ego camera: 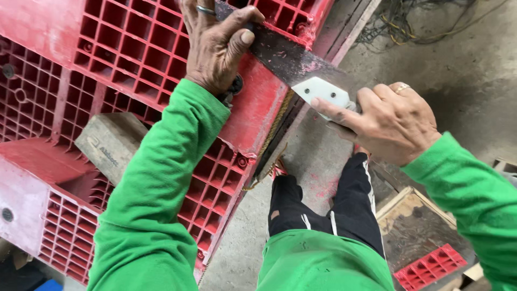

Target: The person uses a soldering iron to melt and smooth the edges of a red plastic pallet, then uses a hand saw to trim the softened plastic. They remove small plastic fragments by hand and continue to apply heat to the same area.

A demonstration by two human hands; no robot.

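A long dark blade [285, 56] with a white handle [326, 94] lies across the edge of a big red plastic grid pallet [134, 48]. My left hand [215, 46], with a ring, presses down on the far part of the blade against the pallet. My right hand [385, 121] grips the white handle, index finger stretched along it. Both arms wear green sleeves.
A grey block [110, 143] is wedged in the pallet. My legs in black trousers [328, 210] stand on the concrete floor [463, 70]. A wooden box [417, 221] with a small red grid piece [431, 267] sits at lower right. Tangled wires [409, 21] lie at the top.
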